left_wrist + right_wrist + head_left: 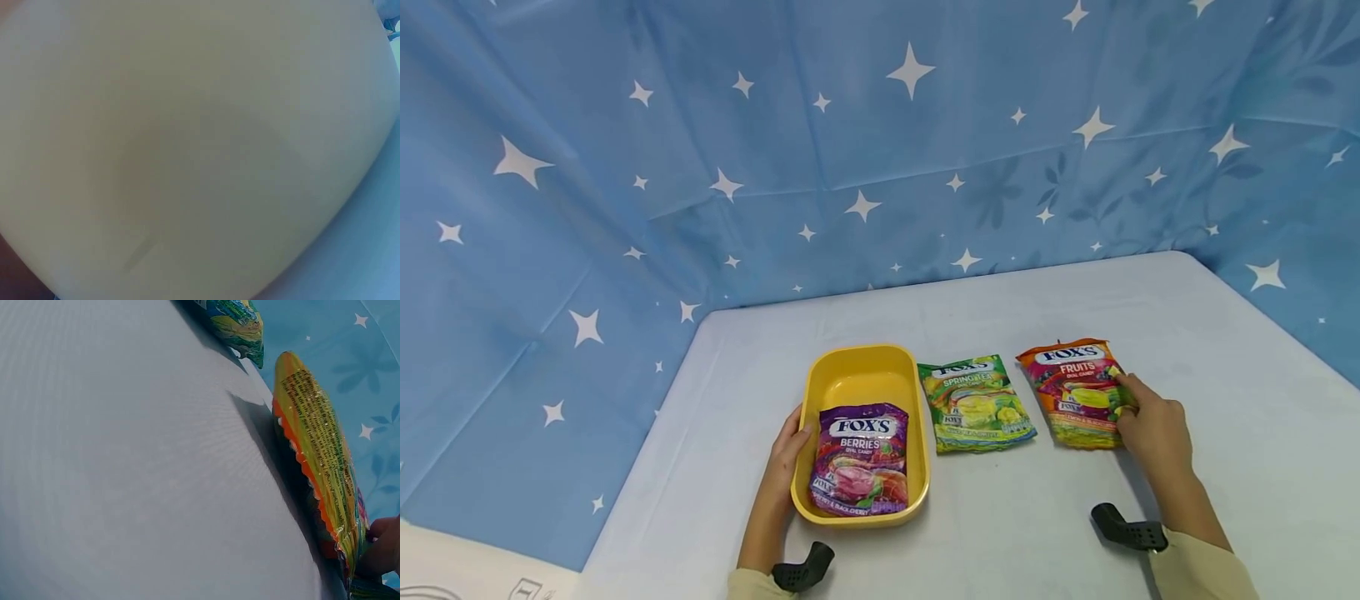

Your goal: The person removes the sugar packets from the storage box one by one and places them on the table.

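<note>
In the head view my left hand (788,448) grips the left rim of a yellow tray (862,361), thumb over the edge. A purple Fox's Berries candy bag (861,458) lies inside that tray. My right hand (1153,425) pinches the right edge of an orange-red Fox's Fruits candy bag (1072,392). From the right wrist, the Fruits bag (319,456) is seen side-on, with fingers (382,550) at its near end. Between the tray and the Fruits bag lies a green Fox's Spring Tea candy bag (976,407). A pale blurred surface fills most of the left wrist view, hiding the hand's work.
Everything stands on a white-covered table (1000,525). Behind it hangs a blue curtain (820,158) with white stars. A pale printed item (475,567) shows at the lower left corner. Black wrist devices (805,568) sit at both sleeves.
</note>
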Action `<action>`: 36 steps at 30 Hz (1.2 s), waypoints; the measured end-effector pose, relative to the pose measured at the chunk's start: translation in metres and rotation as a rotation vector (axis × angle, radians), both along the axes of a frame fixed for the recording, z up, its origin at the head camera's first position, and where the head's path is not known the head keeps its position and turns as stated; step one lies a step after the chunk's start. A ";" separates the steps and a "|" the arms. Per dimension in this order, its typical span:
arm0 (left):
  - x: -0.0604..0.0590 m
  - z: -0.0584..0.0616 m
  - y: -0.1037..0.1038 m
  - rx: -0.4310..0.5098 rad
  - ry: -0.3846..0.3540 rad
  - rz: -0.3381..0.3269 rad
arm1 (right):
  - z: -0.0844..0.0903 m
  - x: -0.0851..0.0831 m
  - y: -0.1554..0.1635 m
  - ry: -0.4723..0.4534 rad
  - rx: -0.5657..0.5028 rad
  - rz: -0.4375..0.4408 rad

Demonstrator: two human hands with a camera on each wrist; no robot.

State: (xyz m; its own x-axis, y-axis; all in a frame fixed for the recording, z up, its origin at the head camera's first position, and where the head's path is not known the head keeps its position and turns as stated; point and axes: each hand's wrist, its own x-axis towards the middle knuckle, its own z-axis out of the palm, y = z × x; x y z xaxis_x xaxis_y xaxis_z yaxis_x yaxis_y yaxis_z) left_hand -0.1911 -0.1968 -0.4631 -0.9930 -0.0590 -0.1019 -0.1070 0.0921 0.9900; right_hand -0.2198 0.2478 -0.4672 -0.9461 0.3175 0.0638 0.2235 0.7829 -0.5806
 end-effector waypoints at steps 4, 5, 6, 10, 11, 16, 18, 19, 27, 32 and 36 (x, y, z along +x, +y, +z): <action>0.000 0.000 0.000 0.009 0.013 0.000 | 0.002 0.000 0.000 -0.019 0.028 -0.002; 0.000 0.000 0.000 0.010 0.018 0.001 | 0.003 -0.001 0.001 -0.021 0.030 0.000; 0.001 0.000 0.000 0.009 0.024 -0.001 | 0.003 -0.001 0.001 -0.021 0.030 0.001; 0.001 0.000 0.000 0.018 0.036 -0.009 | 0.001 -0.002 0.001 -0.021 0.033 0.008; 0.001 0.000 0.000 0.023 0.036 -0.012 | 0.001 -0.003 0.001 -0.022 0.035 0.008; 0.001 0.000 0.000 0.024 0.034 -0.014 | -0.001 -0.004 0.002 -0.015 0.050 0.018; 0.001 0.000 0.000 0.014 0.031 -0.009 | -0.001 -0.004 0.002 -0.010 0.059 0.027; 0.001 0.000 0.000 0.013 0.028 -0.006 | -0.001 -0.004 0.002 -0.009 0.062 0.031; 0.001 -0.001 0.001 0.010 0.043 -0.008 | -0.002 -0.004 0.002 -0.014 0.095 0.062; 0.000 -0.001 0.000 0.000 0.036 -0.007 | -0.003 -0.004 0.001 0.004 0.114 0.074; 0.000 -0.001 0.001 0.006 0.023 -0.014 | -0.006 -0.002 0.002 -0.005 0.115 0.072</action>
State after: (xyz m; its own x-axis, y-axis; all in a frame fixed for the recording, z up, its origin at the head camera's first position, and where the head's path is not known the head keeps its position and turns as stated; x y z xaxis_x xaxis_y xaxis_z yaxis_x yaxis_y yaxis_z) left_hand -0.1907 -0.1961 -0.4638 -0.9959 -0.0441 -0.0795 -0.0831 0.0878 0.9927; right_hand -0.2220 0.2495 -0.4728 -0.9667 0.2395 0.0906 0.1671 0.8582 -0.4853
